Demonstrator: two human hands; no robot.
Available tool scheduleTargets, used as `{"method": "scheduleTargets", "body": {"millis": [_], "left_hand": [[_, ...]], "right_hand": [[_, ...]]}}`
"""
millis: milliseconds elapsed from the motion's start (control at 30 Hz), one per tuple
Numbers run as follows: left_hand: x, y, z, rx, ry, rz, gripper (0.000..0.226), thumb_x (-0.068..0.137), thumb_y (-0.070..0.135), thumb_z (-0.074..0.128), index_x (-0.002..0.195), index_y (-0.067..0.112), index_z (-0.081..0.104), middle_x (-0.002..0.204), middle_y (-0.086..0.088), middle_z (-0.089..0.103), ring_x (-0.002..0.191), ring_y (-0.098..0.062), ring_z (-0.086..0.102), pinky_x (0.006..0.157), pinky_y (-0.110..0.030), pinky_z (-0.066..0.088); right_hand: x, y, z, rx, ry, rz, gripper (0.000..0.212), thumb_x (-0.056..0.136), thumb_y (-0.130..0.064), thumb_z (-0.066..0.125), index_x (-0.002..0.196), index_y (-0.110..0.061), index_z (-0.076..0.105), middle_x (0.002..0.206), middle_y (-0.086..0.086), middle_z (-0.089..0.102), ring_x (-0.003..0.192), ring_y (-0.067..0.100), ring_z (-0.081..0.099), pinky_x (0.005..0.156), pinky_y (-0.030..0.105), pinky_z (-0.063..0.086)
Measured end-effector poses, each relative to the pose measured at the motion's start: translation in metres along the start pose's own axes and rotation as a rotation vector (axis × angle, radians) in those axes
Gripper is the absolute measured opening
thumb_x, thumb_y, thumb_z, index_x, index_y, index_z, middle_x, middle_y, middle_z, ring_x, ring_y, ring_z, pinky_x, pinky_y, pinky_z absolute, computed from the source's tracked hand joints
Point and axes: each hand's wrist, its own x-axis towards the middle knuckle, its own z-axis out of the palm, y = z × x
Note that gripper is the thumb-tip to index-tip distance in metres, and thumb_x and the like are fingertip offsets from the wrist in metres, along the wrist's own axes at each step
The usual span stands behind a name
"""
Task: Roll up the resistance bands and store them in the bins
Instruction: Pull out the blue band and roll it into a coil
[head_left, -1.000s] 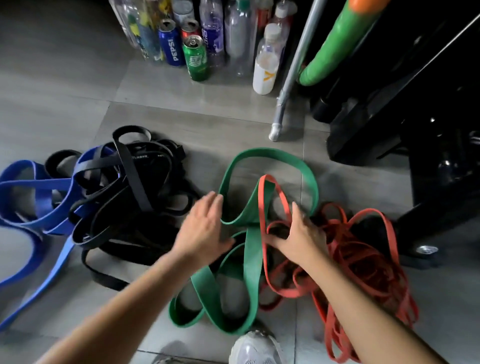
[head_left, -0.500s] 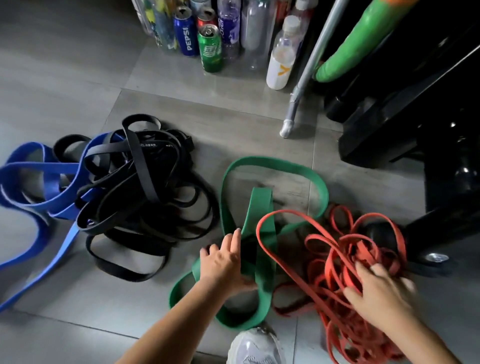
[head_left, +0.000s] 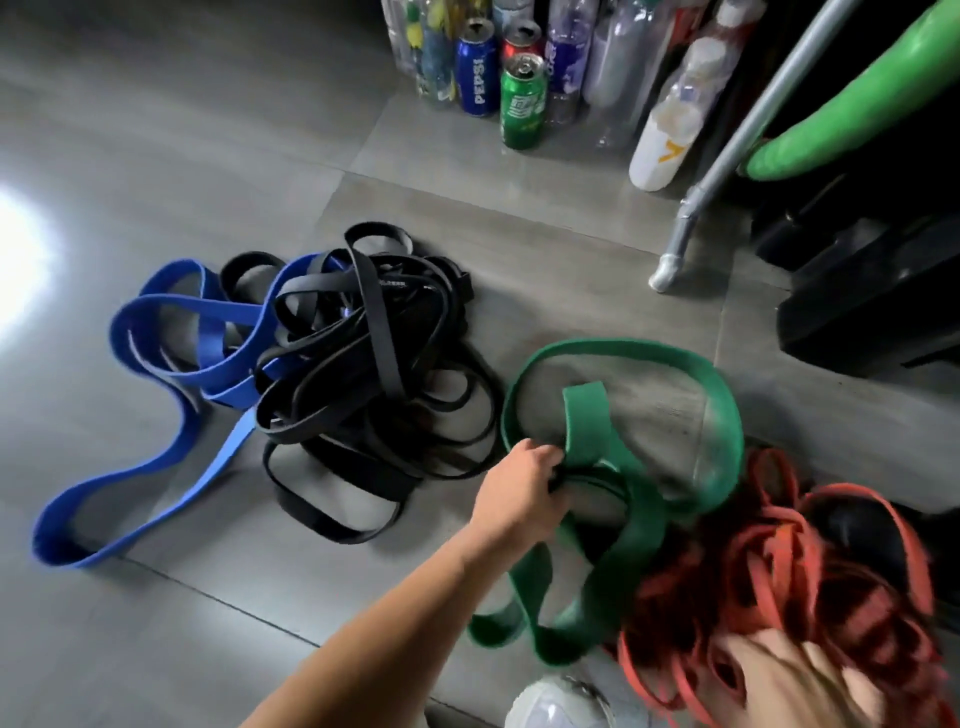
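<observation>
While left hand (head_left: 519, 499) grips green band (head_left: 587, 415), right hand (head_left: 789, 680) grip unclear; grey tiled floor (head_left: 156, 130)

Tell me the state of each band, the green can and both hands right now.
green band: unrolled, looped on the floor, gripped by the left hand
left hand: curled round the green band
red bands: tangled heap over the right hand
right hand: blurred among red bands; grip unclear
black bands: tangled pile on floor
blue band: unrolled, partly under black bands
green can: upright, opened
</observation>
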Motion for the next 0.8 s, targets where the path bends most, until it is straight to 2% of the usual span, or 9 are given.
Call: {"method": "scheduleTargets", "body": {"millis": [67, 100, 133, 233, 300, 367, 467, 633, 800], "left_hand": [[0.004, 0.019, -0.01, -0.043, 0.032, 0.094, 0.03, 0.078, 0.02, 0.06, 0.107, 0.012, 0.059, 0.106, -0.008, 0.054, 0.1, -0.033, 0.056, 0.081, -0.038, 0.048], [0.004, 0.025, -0.018, -0.025, 0.021, 0.144, 0.036, 0.08, 0.022, 0.061, 0.115, 0.012, 0.057, 0.113, -0.008, 0.054, 0.102, -0.034, 0.056, 0.085, -0.04, 0.048], [0.003, 0.025, -0.029, 0.001, 0.033, 0.214, 0.044, 0.081, 0.025, 0.062, 0.122, 0.012, 0.054, 0.12, -0.009, 0.053, 0.106, -0.035, 0.055, 0.088, -0.041, 0.047], [0.011, -0.011, -0.077, 0.197, 0.402, 0.311, 0.061, 0.075, 0.034, 0.066, 0.129, 0.012, 0.051, 0.13, -0.011, 0.052, 0.116, -0.034, 0.05, 0.098, -0.044, 0.043], [0.021, -0.056, -0.118, 0.377, 0.543, 0.036, 0.076, 0.074, 0.042, 0.068, 0.139, 0.015, 0.038, 0.143, -0.012, 0.039, 0.131, -0.035, 0.036, 0.109, -0.049, 0.029], [0.025, -0.104, -0.153, 0.448, 0.388, -0.357, 0.098, 0.071, 0.051, 0.069, 0.147, 0.021, 0.016, 0.152, -0.011, 0.022, 0.14, -0.034, 0.019, 0.112, -0.055, 0.014], [0.022, -0.143, -0.168, 0.319, 0.168, -0.605, 0.087, 0.066, 0.048, 0.071, 0.139, 0.028, 0.028, 0.133, -0.007, 0.046, 0.125, -0.03, 0.042, 0.099, -0.049, 0.033], [0.012, -0.104, -0.141, 0.143, 0.139, -0.248, 0.03, 0.071, 0.039, 0.063, 0.095, 0.025, 0.053, 0.1, -0.001, 0.066, 0.098, -0.026, 0.062, 0.074, -0.032, 0.046], [-0.043, -0.063, -0.09, -0.083, -0.066, 0.12, 0.058, 0.07, 0.055, 0.052, 0.124, 0.033, 0.048, 0.117, 0.005, 0.06, 0.105, -0.018, 0.057, 0.085, -0.034, 0.049]], "right_hand": [[0.008, -0.028, -0.012, 0.099, 0.169, -0.029, 0.061, 0.048, -0.071, 0.07, 0.104, -0.054, 0.053, 0.108, 0.047, 0.028, 0.083, 0.024, 0.066, 0.083, 0.044, 0.034], [0.007, -0.044, -0.029, 0.198, 0.166, -0.066, 0.053, 0.05, -0.067, 0.07, 0.099, -0.05, 0.061, 0.094, 0.037, 0.051, 0.081, 0.024, 0.068, 0.079, 0.042, 0.033], [0.007, -0.061, -0.047, 0.196, 0.252, -0.134, 0.043, 0.056, -0.063, 0.063, 0.093, -0.042, 0.068, 0.088, 0.001, 0.068, 0.078, 0.024, 0.069, 0.074, 0.039, 0.032], [-0.007, -0.124, -0.114, 0.302, 0.414, -0.255, 0.049, 0.066, -0.057, 0.043, 0.087, -0.025, 0.072, 0.087, 0.001, 0.068, 0.079, 0.024, 0.068, 0.077, 0.04, 0.04], [0.006, -0.148, -0.123, 0.295, 0.471, -0.34, 0.053, 0.067, -0.058, 0.039, 0.096, -0.027, 0.071, 0.096, -0.002, 0.068, 0.088, 0.022, 0.067, 0.084, 0.044, 0.041], [0.013, -0.175, -0.129, 0.338, 0.341, -0.425, 0.054, 0.071, -0.061, 0.042, 0.108, -0.031, 0.067, 0.108, -0.005, 0.064, 0.1, 0.021, 0.063, 0.091, 0.043, 0.038], [0.028, -0.212, -0.13, 0.417, 0.177, -0.505, 0.053, 0.08, -0.056, 0.058, 0.128, -0.034, 0.05, 0.127, -0.005, 0.051, 0.115, 0.016, 0.055, 0.097, 0.036, 0.039], [0.049, -0.255, -0.126, 0.785, 0.03, -0.428, 0.087, 0.074, -0.054, 0.068, 0.145, -0.027, 0.025, 0.144, 0.008, 0.038, 0.13, 0.025, 0.041, 0.105, 0.037, 0.036], [0.068, -0.286, -0.139, 0.43, 0.227, -0.459, 0.092, 0.072, -0.069, 0.059, 0.146, -0.043, 0.011, 0.156, 0.004, 0.001, 0.139, 0.032, 0.018, 0.109, 0.046, 0.025]]}}
